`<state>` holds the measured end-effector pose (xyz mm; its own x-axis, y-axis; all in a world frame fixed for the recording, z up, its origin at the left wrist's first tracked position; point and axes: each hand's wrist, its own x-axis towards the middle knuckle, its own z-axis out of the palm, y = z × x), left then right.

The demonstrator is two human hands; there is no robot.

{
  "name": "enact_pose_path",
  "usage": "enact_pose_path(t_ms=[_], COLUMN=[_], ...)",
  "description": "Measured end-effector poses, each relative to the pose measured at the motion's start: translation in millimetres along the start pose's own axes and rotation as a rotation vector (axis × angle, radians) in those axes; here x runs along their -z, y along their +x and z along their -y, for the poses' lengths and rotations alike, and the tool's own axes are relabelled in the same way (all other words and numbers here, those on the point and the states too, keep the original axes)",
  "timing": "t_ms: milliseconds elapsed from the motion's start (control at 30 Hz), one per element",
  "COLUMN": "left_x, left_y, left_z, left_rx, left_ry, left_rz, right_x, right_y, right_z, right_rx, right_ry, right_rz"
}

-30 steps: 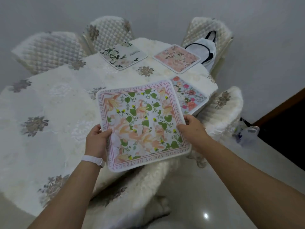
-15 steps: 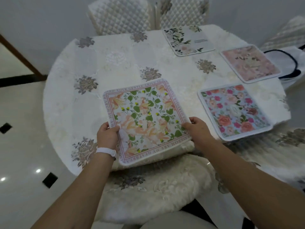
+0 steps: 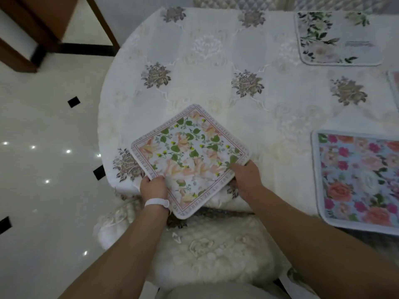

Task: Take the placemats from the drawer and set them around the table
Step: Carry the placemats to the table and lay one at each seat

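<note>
Fingers of my left hand and right hand pinch the peach placemat by its near sides. It lies cornerwise at the table's near edge, one corner overhanging toward me. Needs squaring, I judge.

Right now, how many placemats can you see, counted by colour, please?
Peach placemat: 1
Blue placemat: 1
White placemat: 1
Pink placemat, only its edge in view: 1
Total: 4
</note>
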<state>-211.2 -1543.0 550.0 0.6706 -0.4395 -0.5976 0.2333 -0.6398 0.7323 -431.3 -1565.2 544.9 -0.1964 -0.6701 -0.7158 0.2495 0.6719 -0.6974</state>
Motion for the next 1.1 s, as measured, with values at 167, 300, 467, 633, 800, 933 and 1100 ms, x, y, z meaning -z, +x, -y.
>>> enact_pose_path(t_ms=[167, 300, 467, 633, 800, 933, 1100], left_x=[-22.7, -40.2, -26.8, 2.2, 27.1, 42.5, 52.6], left_y=[-21.7, -36.5, -19.6, 38.4, 48.3, 48.1, 57.7], left_z=[19.0, 32.7, 25.5, -8.8, -26.8, -19.4, -10.9], left_rx=[0.088, 0.121, 0.159, 0.045, -0.226, -0.348, -0.434], left_ry=[-0.058, -0.147, -0.169, -0.081, 0.354, 0.568, 0.723], left_rz=[-0.067, -0.053, -0.001, 0.004, 0.261, 0.465, 0.547], right_x=[2.3, 6.8, 11.0, 15.9, 23.9, 25.3, 22.6], right_y=[5.8, 12.4, 20.3, 22.9, 29.3, 29.2, 25.6], right_z=[-11.6, -13.2, -6.8, 5.6, 17.1, 18.3, 9.4], right_rx=[0.058, 0.121, 0.144, 0.181, 0.198, 0.211, 0.244], right_ry=[-0.164, -0.235, -0.36, -0.444, -0.587, -0.624, -0.606], right_rz=[0.037, 0.025, 0.014, 0.024, -0.004, -0.088, -0.145])
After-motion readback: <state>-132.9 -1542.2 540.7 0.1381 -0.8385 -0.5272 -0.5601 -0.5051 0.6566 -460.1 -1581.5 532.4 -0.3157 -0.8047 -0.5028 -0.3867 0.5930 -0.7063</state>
